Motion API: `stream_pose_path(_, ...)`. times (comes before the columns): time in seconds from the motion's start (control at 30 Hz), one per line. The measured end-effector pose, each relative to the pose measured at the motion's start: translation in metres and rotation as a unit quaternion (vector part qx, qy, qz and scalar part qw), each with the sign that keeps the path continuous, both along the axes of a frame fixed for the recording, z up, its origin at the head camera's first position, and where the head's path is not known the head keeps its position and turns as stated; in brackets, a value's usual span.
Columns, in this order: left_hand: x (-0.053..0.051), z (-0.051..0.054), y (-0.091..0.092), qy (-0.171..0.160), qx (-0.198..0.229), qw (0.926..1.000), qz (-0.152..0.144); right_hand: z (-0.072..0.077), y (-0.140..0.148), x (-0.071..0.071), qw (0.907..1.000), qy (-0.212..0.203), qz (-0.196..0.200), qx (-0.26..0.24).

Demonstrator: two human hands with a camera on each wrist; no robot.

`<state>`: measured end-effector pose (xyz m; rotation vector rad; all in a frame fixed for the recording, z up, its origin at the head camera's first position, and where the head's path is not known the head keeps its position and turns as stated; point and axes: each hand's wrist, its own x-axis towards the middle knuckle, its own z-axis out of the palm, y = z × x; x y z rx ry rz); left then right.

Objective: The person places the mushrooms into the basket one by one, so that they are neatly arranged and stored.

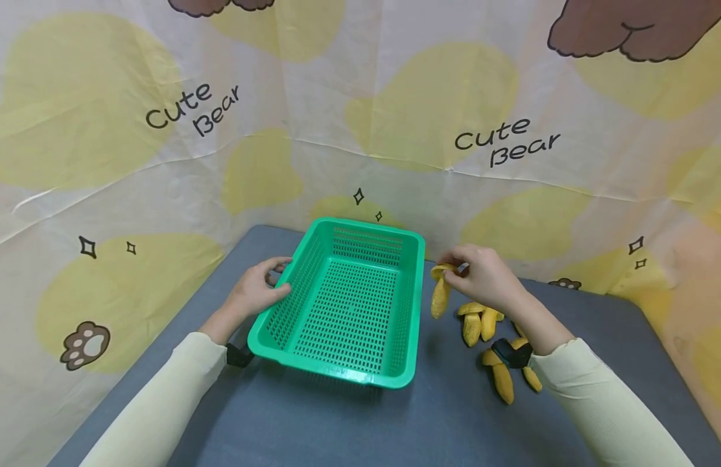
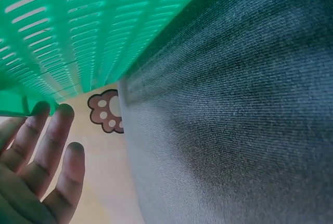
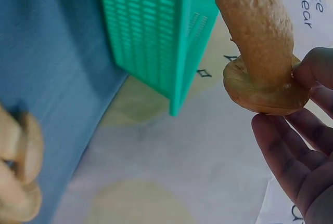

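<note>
In the head view, a green plastic basket (image 1: 351, 310) with slotted walls stands on the grey table. My left hand (image 1: 260, 285) is at its left rim, with the thumb and fingers spread apart. In the left wrist view, some fingertips (image 2: 62, 110) touch or nearly touch the basket's rim, while another finger stands free. My right hand (image 1: 483, 277) pinches a yellow mushroom (image 1: 439, 298) by its cap just right of the basket, stem hanging down. The right wrist view shows the thumb and fingers on the mushroom's cap (image 3: 265, 91).
Several more yellow mushrooms (image 1: 471, 327) lie on the table (image 1: 448, 408) right of the basket, partly hidden by my right forearm and a dark wrist strap (image 1: 511, 353). A patterned cloth backdrop (image 1: 395, 130) hangs behind and beside the table.
</note>
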<state>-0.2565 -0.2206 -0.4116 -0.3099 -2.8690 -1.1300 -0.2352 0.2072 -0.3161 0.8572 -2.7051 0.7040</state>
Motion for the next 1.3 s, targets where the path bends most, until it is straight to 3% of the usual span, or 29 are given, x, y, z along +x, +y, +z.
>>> stream_pose_path(0.33, 0.000, 0.000, 0.001, -0.007, 0.001, 1.0000, -0.001, 0.012, -0.036, -0.018, 0.9996, -0.003, 0.017, -0.023)
stream_pose_path(0.63, 0.001, 0.000, 0.001, -0.005, -0.002, 1.0000, 0.001, 0.010, -0.073, -0.037, 0.9991, 0.002, 0.029, -0.030)
stream_pose_path(0.9, 0.001, 0.001, 0.002, 0.002, 0.000, 1.0000, 0.001, 0.002, -0.106, -0.054, 0.9969, -0.037, 0.033, -0.061)
stream_pose_path(1.3, 0.000, -0.001, 0.001, 0.004, 0.000, 1.0000, -0.003, -0.017, -0.154, -0.074, 0.9902, -0.060, 0.032, -0.122)
